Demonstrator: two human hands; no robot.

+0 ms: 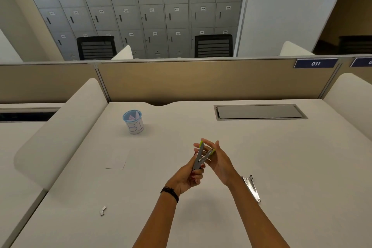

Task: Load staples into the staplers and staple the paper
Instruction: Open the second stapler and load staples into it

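The job looks like it is only at the start. The left hand (pixel 188 177) holds a stapler (pixel 199 157) up in the air over the desk (pixel 281 167). Its fingers are wrapped tight round the low end, where the two arms join. The stapler is open like a letter V, with its green tips pointing up. The right hand (pixel 218 160) is not wrapped round anything. Its fingers look straight and rest on the far open arm, just right of the left hand's hold. I cannot tell if there are staples inside yet. Some staples (pixel 102 211) lie on the desk, well off to the left of the hands and closer to the person, so I think the loading is not done. The paper (pixel 117 159) lies flat, left of the hands, and I think it is not stapled yet. A second stapler (pixel 251 188) lies on the desk just beside the right wrist, and it looks open too. A cup (pixel 134 122) stands far past the paper. So what is left is to fill both staplers, shut them, and staple the paper.
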